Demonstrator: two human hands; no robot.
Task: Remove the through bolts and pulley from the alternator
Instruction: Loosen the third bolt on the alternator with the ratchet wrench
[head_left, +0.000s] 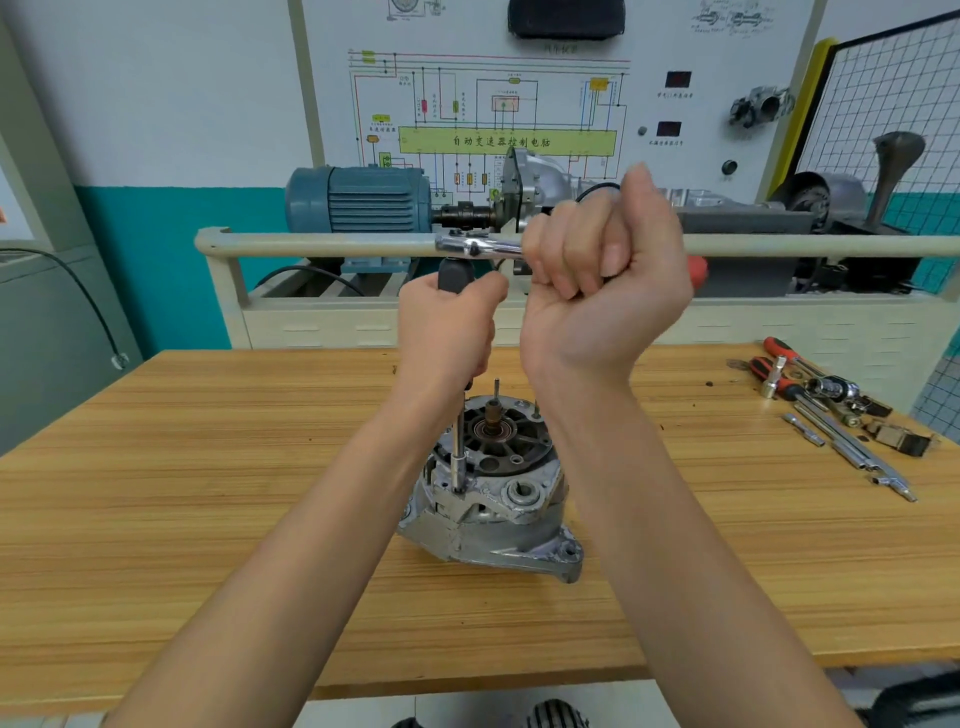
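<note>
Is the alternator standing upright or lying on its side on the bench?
Upright: the alternator sits on the table, shaft end pointing up.

Alternator (493, 488) at the centre of the wooden bench (208, 493), shaft end up. Long driver (457, 452) upright on the alternator's left edge; left hand (447, 327) around its handle above the housing. Ratchet (478, 245) lies crosswise atop the driver, its handle in the right hand (602, 280), right of the left hand. Loose tools (831, 410) at the bench's far right. Training rig with electric motor (358, 200) behind the bench.
</note>
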